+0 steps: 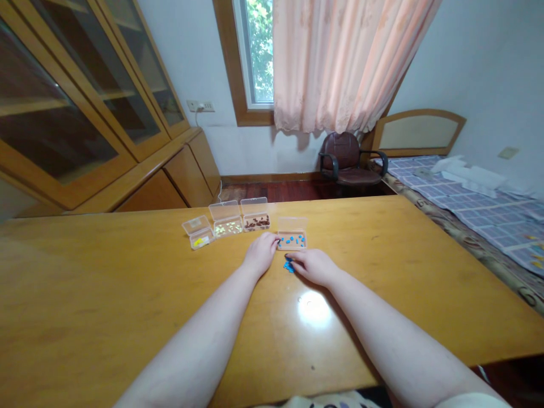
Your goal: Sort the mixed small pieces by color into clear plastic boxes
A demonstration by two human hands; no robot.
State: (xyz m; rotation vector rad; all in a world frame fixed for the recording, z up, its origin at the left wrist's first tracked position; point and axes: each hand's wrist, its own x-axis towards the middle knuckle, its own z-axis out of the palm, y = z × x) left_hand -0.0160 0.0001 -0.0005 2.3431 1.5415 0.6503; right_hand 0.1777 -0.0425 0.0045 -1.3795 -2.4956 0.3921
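Observation:
A clear plastic box (292,247) with its lid up holds several small blue pieces. My left hand (260,253) is at the box's left side, fingers closed at its edge; what they hold, if anything, is too small to name. Just in front of the box, a small pile of blue pieces (289,267) lies on the wooden table (140,306). My right hand (313,266) reaches over this pile from the right, its thumb and fingertips around the pieces. A tiny dark thing shows near the fingertips of each hand.
Further left stand three open clear boxes: one with yellow pieces (201,242), one with pale green pieces (228,228), one with brown pieces (256,222). Beyond the table are a chair (346,160), a bed (480,187) and a cabinet (127,175).

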